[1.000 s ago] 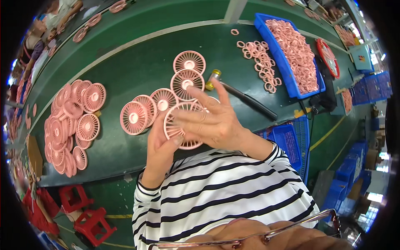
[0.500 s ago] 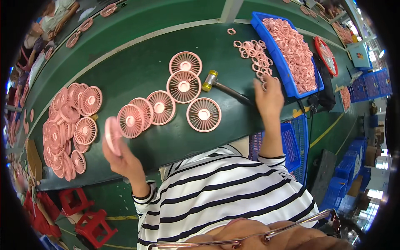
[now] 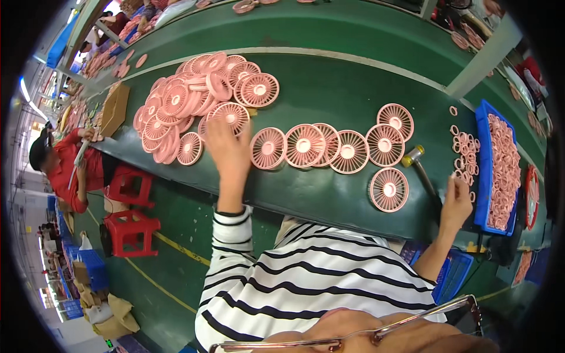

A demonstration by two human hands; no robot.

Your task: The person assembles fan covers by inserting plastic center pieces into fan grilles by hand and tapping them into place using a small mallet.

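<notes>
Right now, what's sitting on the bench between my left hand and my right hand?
In the head view, between the left hand and right hand lie a row of pink fan grilles, one separate grille, and a hammer.

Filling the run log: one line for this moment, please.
left hand: at grille pile | right hand: at rings | mallet: on table

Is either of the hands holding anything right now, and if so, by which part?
The left hand lies on the pile of pink fan grilles; the right hand reaches among the pink rings. Whether either grips anything cannot be told.
</notes>
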